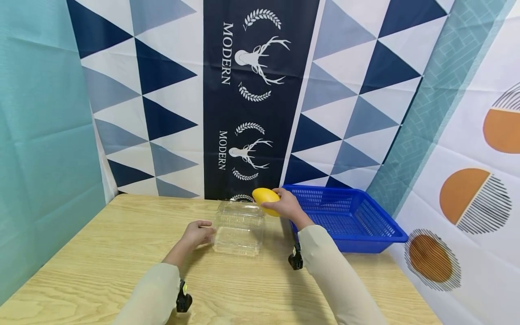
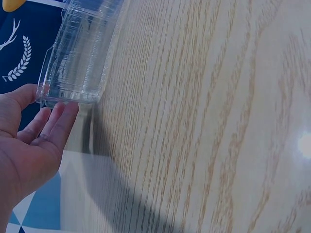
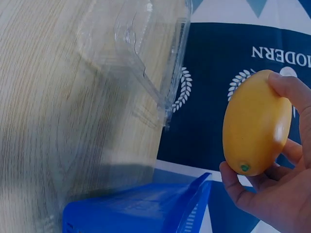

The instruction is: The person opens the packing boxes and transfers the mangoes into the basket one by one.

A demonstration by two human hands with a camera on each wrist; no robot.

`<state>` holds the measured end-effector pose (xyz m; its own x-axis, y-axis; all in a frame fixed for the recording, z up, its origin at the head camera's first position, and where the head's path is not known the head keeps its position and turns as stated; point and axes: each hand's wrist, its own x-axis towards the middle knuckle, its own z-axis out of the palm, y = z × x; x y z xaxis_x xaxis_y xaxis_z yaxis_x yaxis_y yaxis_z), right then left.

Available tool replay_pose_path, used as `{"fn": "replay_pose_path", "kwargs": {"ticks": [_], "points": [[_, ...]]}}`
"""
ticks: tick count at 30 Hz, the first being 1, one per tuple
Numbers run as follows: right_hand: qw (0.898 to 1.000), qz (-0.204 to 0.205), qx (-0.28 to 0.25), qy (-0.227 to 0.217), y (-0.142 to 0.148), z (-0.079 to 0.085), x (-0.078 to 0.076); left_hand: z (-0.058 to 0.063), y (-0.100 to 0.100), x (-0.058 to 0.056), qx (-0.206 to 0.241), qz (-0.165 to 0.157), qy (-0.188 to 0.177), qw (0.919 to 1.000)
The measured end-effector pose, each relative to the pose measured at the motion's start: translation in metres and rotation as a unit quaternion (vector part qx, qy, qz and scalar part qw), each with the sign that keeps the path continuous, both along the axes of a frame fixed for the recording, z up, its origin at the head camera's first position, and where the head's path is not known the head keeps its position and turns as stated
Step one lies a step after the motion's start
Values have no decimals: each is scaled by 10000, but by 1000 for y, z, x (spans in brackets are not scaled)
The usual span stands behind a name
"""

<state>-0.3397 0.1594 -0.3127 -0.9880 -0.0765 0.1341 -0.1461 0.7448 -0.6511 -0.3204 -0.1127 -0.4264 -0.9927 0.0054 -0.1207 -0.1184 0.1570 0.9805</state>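
Note:
My right hand [image 1: 286, 205] holds a yellow mango [image 1: 266, 198] up in the air, beside the far right part of the clear plastic container [image 1: 237, 241]. In the right wrist view, the thumb lies over one end of the mango [image 3: 255, 124] and the fingers curl under the end with a small green spot. My left hand [image 1: 197, 234] is at the container's left end; in the left wrist view its thumb [image 2: 29, 94] meets the rim and its fingertips rest against the end wall. The container stands on the table with its lid raised at the back.
A blue plastic basket [image 1: 378, 246] with mesh walls stands on the right, close behind my right forearm. The wooden table [image 1: 109, 253] ends at a patterned cloth wall [image 1: 170, 113] at the back. Black wrist cameras [image 1: 184, 299] hang below both sleeves.

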Motion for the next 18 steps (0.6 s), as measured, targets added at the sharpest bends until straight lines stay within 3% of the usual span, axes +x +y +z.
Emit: {"fn": "replay_pose_path", "kwargs": {"ticks": [18], "points": [[9983,-494,-82,-307,34,4,0,1,0,0,27,-35,-36,10000]]}}
